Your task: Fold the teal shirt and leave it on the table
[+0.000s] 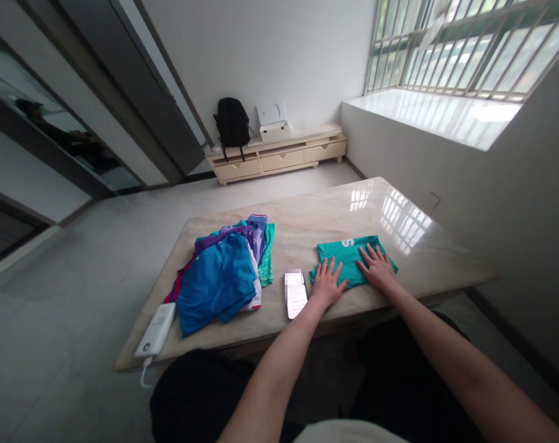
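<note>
A folded teal garment (345,258) with a white mark near its far edge lies on the marble-patterned table (302,221). Spread flat on its left part is my left hand (326,284), fingers apart. My right hand (377,269) presses on its right part, also with the fingers spread. A smartphone (296,295) with a lit screen lies just left of my left hand. Further left sits a heap of clothes, with a blue garment (219,280) on top and purple, teal, white and red cloth showing beneath.
A white power bank (155,330) with a cable lies at the table's front left corner. Against the far wall, a low cabinet (281,161) carries a black backpack (233,123) and a white box (273,130). A barred window (463,49) is at right. A person (67,132) appears behind glass at left.
</note>
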`<state>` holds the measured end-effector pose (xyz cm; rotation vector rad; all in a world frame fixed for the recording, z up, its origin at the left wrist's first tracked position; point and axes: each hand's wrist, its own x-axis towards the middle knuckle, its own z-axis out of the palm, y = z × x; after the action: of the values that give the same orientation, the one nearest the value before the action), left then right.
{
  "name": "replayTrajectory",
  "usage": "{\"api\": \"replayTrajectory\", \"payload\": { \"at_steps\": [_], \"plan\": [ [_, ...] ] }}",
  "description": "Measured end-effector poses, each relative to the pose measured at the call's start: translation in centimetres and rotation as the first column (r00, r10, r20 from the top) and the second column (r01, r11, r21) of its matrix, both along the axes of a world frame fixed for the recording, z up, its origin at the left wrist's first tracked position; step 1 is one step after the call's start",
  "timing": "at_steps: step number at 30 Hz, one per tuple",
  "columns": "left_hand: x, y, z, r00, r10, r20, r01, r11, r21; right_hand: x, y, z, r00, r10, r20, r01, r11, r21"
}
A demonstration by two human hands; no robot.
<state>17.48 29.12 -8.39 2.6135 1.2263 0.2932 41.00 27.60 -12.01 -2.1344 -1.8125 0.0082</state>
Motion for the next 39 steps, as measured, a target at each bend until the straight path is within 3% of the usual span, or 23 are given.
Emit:
{"api": "replayTrajectory", "payload": {
  "at_steps": [3,6,9,11,13,15,17,19,22,24,27,31,35,39],
  "plan": [
    [-2.3,-3.2,1.3,0.997,-0.043,0.064,0.041,0.999,0.020,-1.8,-1.4,1.2,0.999,0.044,0.023,-0.046,0.997,0.064],
    [-8.1,-9.5,2.1,0.956,-0.104,0.274,0.096,0.994,0.042,-5.5,-3.8,1.3,0.970,0.239,0.049,-0.242,0.968,0.064],
    [-16.1,-16.1,2.4,0.891,0.169,0.422,-0.148,0.986,-0.082,-9.4,-5.7,-0.2,0.927,0.371,0.046,-0.372,0.928,0.016],
    [-21.2,-19.0,3.2,0.789,0.401,0.466,-0.370,0.915,-0.161,-10.6,-5.4,-1.1,0.930,0.365,0.033,-0.365,0.931,-0.003],
    [-25.2,-20.5,4.9,0.671,0.547,0.499,-0.524,0.827,-0.202,-9.7,-3.3,-1.3,0.938,0.345,0.013,-0.345,0.939,-0.014],
    [-27.7,-20.9,7.3,0.579,0.610,0.542,-0.607,0.766,-0.214,-7.1,0.3,-0.5,0.943,0.332,-0.015,-0.332,0.943,-0.022],
    [-28.9,-20.8,9.9,0.539,0.615,0.576,-0.637,0.745,-0.199,-4.1,4.3,0.8,0.953,0.300,-0.045,-0.301,0.953,-0.018],
    [-29.3,-20.4,11.8,0.563,0.591,0.578,-0.624,0.762,-0.171,-2.2,7.6,1.8,0.968,0.240,-0.070,-0.240,0.971,0.006],
    [-29.7,-18.8,12.4,0.654,0.553,0.517,-0.568,0.810,-0.147,-3.0,8.2,1.8,0.965,0.237,-0.107,-0.232,0.971,0.062],
    [-30.3,-16.7,11.7,0.714,0.538,0.447,-0.546,0.829,-0.126,-5.5,5.3,0.5,0.956,0.269,-0.119,-0.257,0.961,0.105],
    [-31.6,-11.5,9.9,0.780,0.556,0.288,-0.562,0.824,-0.071,-9.9,-1.7,-2.4,0.946,0.305,-0.107,-0.291,0.948,0.131],
    [-32.0,-3.5,7.6,0.734,0.649,0.202,-0.659,0.752,-0.021,-13.5,-9.7,-5.1,0.951,0.268,-0.156,-0.219,0.937,0.271],
    [-30.6,0.4,5.8,0.655,0.728,0.201,-0.741,0.671,-0.018,-14.2,-12.2,-5.0,0.938,0.299,-0.177,-0.240,0.926,0.291],
    [-29.8,-0.3,6.0,0.588,0.760,0.277,-0.789,0.615,-0.013,-13.3,-11.8,-3.7,0.915,0.317,-0.250,-0.241,0.926,0.290]
  ]
}}
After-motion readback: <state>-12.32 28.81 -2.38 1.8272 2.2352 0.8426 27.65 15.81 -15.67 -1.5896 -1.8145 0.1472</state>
